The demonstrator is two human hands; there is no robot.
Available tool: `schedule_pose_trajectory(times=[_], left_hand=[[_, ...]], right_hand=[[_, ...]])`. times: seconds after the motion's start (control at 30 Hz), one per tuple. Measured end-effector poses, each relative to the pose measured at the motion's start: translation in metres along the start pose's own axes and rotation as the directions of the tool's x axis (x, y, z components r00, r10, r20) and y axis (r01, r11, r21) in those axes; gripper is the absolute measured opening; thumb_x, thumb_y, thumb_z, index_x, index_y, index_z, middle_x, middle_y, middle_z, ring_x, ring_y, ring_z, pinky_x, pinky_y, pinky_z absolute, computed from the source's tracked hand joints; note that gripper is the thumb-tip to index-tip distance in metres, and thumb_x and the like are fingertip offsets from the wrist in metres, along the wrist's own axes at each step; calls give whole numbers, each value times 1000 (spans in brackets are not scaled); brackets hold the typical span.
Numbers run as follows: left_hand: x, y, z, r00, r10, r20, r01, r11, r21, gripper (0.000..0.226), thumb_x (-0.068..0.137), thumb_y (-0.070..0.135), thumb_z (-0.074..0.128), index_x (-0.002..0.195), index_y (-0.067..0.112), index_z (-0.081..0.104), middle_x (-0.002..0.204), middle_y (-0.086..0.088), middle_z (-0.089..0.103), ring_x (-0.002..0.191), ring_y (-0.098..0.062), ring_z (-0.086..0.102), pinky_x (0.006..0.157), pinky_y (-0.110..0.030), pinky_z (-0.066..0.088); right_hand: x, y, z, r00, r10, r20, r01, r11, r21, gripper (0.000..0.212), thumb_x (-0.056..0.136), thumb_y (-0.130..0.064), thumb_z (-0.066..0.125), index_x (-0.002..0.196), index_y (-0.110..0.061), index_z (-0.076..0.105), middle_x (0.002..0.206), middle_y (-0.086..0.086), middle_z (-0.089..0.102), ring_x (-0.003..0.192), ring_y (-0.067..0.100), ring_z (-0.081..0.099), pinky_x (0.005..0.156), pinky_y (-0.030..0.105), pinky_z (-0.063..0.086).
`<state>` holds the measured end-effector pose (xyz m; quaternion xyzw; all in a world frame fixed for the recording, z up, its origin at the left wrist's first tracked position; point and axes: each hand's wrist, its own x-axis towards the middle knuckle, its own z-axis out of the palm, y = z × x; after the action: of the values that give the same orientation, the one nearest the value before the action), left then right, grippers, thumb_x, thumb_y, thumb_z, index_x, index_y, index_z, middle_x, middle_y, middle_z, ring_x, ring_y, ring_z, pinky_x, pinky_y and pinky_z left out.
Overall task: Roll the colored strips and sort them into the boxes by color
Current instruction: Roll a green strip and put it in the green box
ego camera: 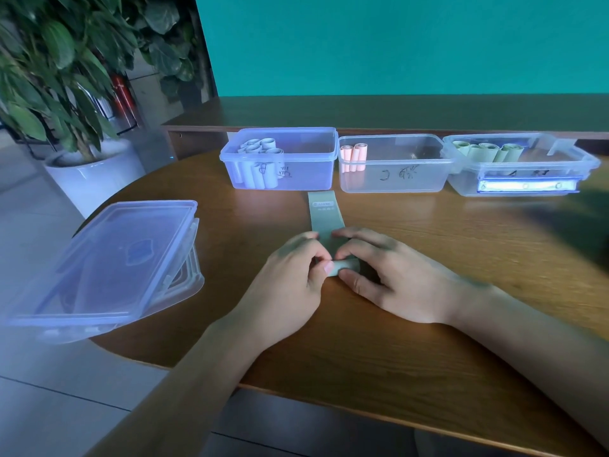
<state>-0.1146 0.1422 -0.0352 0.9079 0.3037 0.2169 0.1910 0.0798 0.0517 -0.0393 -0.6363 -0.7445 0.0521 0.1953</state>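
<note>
L hand: your left hand (293, 268) sits palm-down on the table (428, 324), forearm coming in from bottom-left; fingers curled, thumb tip pressed on the near end of the strip's rolled part.
R hand: your right hand (395, 275) mirrors it, forearm from bottom-right; fingers arched over the roll, thumb tucked under/against its right end. Both hands pinch the same roll, thumbs nearly meeting.
Strip: grey-green strip (324, 216), near end wound into a small tight roll between your thumbs; rest lies flat on the wood, running straight away from you toward the boxes. Small printed label near the far end, text too small to read.
Strip pos: table centre, far end just short of the gap between left box and middle box.
Left box: bluish clear box (280, 179), holds several pale blue-white rolls standing/leaning at its left side; handwritten mark on front, unreadable.
Middle box: clear box (395, 179), three pink rolls upright in the left corner.
Right box: clear box (520, 173), grey-green rolls lying along the back; bright glare on its front wall.
Lids: stack of clear lids (108, 258) at table's left edge, tilted, overhanging the edge.
Bkgd: potted plant (66, 94) in white pot on the floor at left; teal wall (395, 44) behind.
</note>
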Motion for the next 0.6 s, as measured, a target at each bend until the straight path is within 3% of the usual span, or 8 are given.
schedule_pose_trajectory(times=[0.17,0.3,0.47,0.6], left_hand=[[0,-1,0,1000,3,17,-3,1000,-12,16,103,31,49,112,25,60,145,10,50,129,-6,47,95,-13,32],[0,-2,2,999,-12,51,12,1000,6,15,105,35,44,114,30,55,124,9,59,110,-6,53,86,-18,45],[1,-1,2,997,-23,71,21,999,29,17,106,35,41,116,30,54,120,11,58,105,-6,51,78,-13,42],[0,0,2,997,-21,79,19,999,29,17,106,34,41,116,30,53,121,11,57,106,-4,48,75,-9,36]], right_hand=[[0,0,0,1000,-1,-19,1,1000,-2,38,100,-51,43,130,-30,55,157,-10,38,145,12,35,116,48,38],[-1,0,0,999,-18,-36,17,1000,-16,40,100,-51,43,130,-28,57,153,-8,44,145,12,34,117,47,37],[-1,-3,-2,1000,-11,-11,11,1000,-24,42,100,-52,41,132,-27,55,143,-8,54,144,10,37,118,46,36],[-1,-9,-7,1000,-8,-7,8,1000,-11,41,100,-50,41,127,-25,58,134,-6,59,132,9,47,115,36,39]])
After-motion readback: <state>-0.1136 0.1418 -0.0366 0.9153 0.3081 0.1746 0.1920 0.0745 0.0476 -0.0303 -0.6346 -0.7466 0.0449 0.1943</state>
